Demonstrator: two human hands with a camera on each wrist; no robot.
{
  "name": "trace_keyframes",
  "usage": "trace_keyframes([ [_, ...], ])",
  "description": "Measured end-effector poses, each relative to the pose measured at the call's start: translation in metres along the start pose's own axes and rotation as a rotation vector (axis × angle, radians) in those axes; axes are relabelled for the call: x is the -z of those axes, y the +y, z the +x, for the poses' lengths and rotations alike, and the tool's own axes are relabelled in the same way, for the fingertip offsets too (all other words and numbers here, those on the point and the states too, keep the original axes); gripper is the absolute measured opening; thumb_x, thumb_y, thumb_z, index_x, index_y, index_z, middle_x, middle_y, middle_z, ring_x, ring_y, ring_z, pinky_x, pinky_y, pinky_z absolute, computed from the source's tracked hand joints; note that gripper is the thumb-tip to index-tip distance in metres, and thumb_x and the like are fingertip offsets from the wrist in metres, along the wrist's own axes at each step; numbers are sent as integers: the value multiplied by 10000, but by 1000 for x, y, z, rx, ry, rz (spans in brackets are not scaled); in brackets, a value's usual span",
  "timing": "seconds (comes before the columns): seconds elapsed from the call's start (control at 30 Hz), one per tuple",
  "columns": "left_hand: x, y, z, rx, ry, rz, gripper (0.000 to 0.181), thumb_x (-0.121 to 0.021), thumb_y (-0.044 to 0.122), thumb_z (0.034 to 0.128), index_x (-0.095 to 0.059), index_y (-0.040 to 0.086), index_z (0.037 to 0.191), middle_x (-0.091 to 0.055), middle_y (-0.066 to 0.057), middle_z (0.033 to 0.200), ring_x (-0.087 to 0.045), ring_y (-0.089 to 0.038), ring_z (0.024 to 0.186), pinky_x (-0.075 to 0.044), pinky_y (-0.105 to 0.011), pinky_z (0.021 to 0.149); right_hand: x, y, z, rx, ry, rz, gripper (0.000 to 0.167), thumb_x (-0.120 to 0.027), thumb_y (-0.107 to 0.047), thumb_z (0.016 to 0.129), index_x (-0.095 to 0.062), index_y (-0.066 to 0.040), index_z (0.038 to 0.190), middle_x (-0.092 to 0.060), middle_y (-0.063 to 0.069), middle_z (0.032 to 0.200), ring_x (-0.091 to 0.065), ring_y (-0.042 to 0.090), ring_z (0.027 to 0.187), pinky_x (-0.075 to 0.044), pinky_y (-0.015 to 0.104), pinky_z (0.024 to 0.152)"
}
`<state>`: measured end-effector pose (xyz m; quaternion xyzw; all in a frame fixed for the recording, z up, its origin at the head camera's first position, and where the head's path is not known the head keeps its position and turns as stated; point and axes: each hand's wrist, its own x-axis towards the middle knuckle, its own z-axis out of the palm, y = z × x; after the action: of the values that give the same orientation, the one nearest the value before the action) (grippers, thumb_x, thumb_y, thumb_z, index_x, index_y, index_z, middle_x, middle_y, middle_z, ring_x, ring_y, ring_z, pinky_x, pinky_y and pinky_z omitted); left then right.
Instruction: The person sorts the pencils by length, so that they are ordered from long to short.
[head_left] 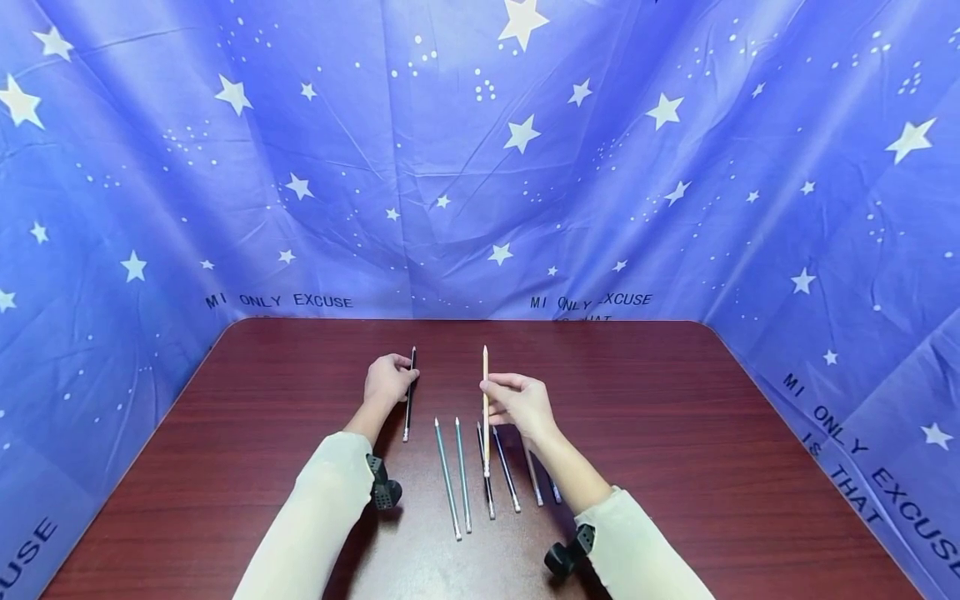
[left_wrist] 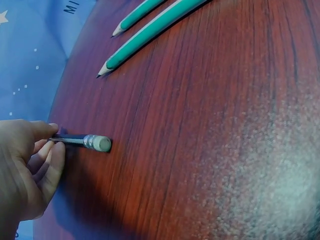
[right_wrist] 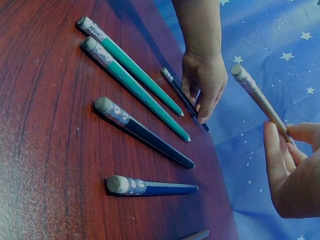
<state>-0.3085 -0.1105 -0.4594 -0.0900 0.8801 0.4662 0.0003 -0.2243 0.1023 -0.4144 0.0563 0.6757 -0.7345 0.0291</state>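
"Sleeve point(head_left: 318, 512) first, a pale one, at seven o'clock from the left hand point(head_left: 386, 381). What are that hand's fingers doing?"

"Pinching a black pencil point(head_left: 410, 393) between thumb and fingertips. Its sharpened end points to twelve o'clock. I cannot tell whether it touches the table point(head_left: 247, 400)."

"And at six o'clock from the hand?"

"A small black camera point(head_left: 386, 483), worn at the cuff."

"Moving right?"

"Towards five o'clock from the left hand, a first green pencil point(head_left: 447, 479) lies just beside a second green pencil point(head_left: 463, 479). Both are on the table, apart, tips near twelve."

"After those?"

"A second black pencil point(right_wrist: 150, 137) on the table. In the head view, a yellow pencil point(head_left: 485, 362) partly covers it."

"Is the yellow one lying down too?"

"No, it is up off the table, tip to twelve, pinched between the thumb and fingertips of the right hand point(head_left: 522, 408), which sits at three o'clock from it."

"Anything lower down?"

"A blue pencil point(head_left: 506, 469), towards five o'clock from the yellow one. Then a brown pencil point(head_left: 533, 477) at six o'clock from the right hand, and a bluish pencil point(head_left: 555, 492) at five, both partly hidden by the right forearm point(head_left: 573, 471)."

"And behind everything?"

"At twelve o'clock, a blue curtain point(head_left: 450, 125) printed with pale stars."
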Motion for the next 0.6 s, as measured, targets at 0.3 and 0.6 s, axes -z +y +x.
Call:
trace_keyframes([
  [0.3, -2, -3, 1, -1, 4, 26, 257, -647, 172, 858, -636, 29, 1071, -683, -140, 975, -635, -134, 618, -567, -239, 508, 0, 1, 3, 9, 0, -24, 308, -671, -69, 835, -626, 87, 1097, -648, -1, 632, -599, 78, 456, -568, 231, 474],
  [0.6, -3, -4, 0, -11, 8, 58, 269, -649, 182, 857, -638, 27, 1077, -687, -127, 956, -631, -127, 602, -563, -235, 517, -4, -1, 8, 4, 2, -29, 334, -664, -66, 841, -609, 100, 1125, -653, -9, 644, -596, 73, 460, -565, 221, 472],
])
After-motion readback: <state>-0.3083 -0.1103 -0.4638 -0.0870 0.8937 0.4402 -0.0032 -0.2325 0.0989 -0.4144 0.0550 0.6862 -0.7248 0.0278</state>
